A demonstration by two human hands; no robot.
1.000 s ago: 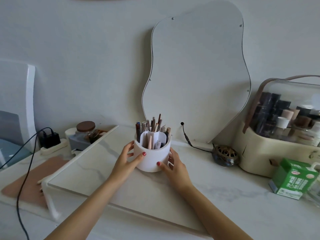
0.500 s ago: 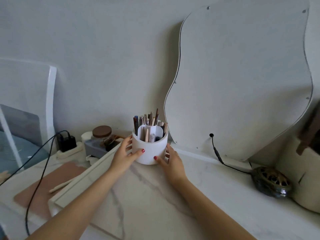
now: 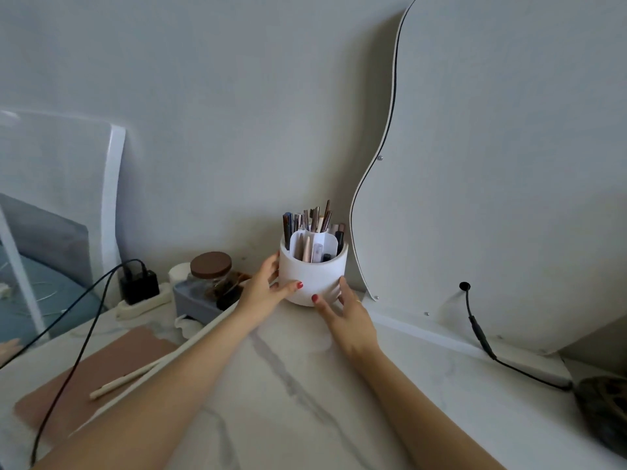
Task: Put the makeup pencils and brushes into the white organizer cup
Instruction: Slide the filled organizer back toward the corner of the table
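both hands, left and right, have slid the filled cup back along the bench beside the mirror, still cupping its sides, so filling looks done.

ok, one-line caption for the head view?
Both hands hold the white cup of pencils and brushes beside the mirror.

Dim, soft daylight comes from the left. Shadows on the counter are faint. Edges bend with wide-angle distortion; detail is slightly soft.
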